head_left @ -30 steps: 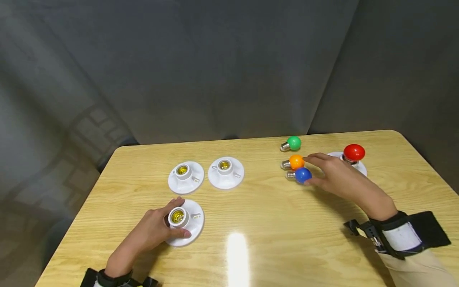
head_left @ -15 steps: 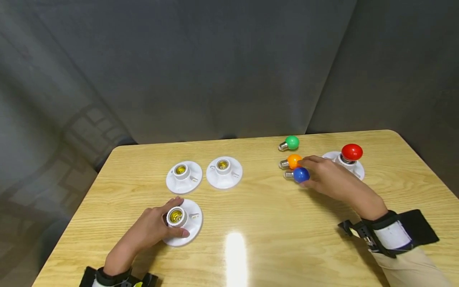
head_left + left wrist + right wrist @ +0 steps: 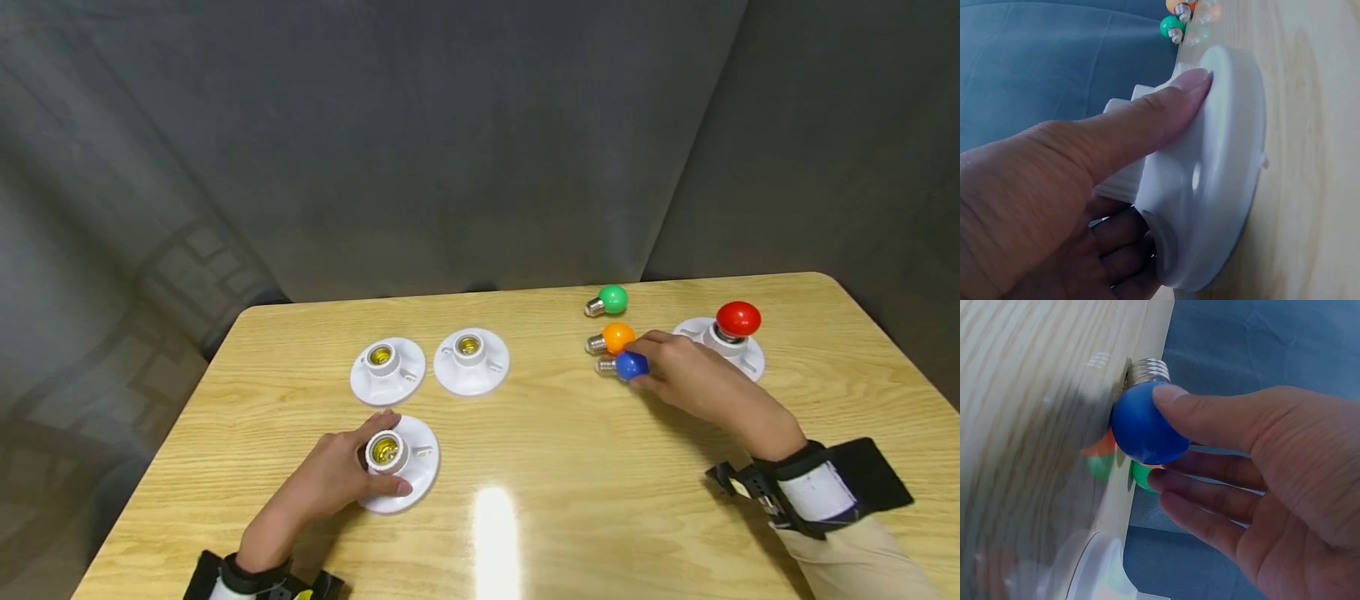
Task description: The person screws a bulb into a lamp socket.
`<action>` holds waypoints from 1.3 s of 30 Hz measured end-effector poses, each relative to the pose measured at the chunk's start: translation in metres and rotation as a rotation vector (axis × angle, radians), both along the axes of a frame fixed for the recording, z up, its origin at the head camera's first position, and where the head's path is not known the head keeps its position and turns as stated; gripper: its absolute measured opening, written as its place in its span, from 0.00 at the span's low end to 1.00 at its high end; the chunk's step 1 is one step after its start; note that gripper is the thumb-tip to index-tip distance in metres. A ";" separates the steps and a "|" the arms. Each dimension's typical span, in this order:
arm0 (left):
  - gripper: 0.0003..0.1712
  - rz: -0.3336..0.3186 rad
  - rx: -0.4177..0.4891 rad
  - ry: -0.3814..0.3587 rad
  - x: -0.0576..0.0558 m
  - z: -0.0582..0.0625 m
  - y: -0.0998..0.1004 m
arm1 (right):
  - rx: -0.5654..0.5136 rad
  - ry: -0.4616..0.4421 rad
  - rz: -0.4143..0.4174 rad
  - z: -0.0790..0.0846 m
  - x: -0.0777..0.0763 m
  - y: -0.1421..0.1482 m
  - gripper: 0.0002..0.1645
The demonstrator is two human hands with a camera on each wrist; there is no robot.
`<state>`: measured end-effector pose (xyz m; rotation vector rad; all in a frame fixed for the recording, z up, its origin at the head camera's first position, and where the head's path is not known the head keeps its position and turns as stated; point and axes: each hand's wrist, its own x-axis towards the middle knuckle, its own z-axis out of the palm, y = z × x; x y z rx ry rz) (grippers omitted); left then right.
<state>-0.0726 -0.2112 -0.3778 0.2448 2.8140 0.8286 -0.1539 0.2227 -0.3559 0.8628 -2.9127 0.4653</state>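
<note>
Blue bulb (image 3: pixel 630 367): state its position for the record.

It lies on its side on the bench (image 3: pixel 570 500), right of centre, its metal cap directed left. My right hand (image 3: pixel 682 375) is at its rounded end.

And the fingers of that hand?

Narrow, holding the blue bulb. My thumb (image 3: pixel 1204 415) presses on the glass near the cap, as the right wrist view confirms; part of the opposing grip is hidden behind the bulb.

Left hand?

My left hand (image 3: pixel 333 471) grips the nearest white lamp holder (image 3: pixel 420 475), fingers curled about its socket, thumb on the base near the rim. The socket faces up.

Adjacent items?

Orange bulb (image 3: pixel 618 337), just beyond the blue one; whether they touch I cannot tell. Green bulb (image 3: pixel 613 298), farther back. Two more holders (image 3: pixel 468 379) sit side by side beyond my left hand. Red bulb (image 3: pixel 738 319), upright in a fourth holder (image 3: pixel 752 360), to the right.
</note>
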 end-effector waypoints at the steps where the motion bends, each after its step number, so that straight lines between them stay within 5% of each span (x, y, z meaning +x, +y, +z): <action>1: 0.51 0.001 -0.001 0.002 0.000 0.000 0.002 | -0.001 0.006 0.006 0.000 0.000 0.000 0.23; 9: 0.50 0.029 -0.004 0.012 0.001 -0.005 0.006 | -0.028 0.012 0.034 -0.002 -0.002 -0.003 0.20; 23: 0.48 -0.017 0.022 0.085 0.002 -0.007 0.015 | -0.054 0.052 0.061 -0.004 -0.003 -0.004 0.17; 39: 0.48 -0.031 0.098 0.068 0.002 -0.012 0.022 | -0.058 0.061 0.060 -0.004 -0.004 -0.003 0.17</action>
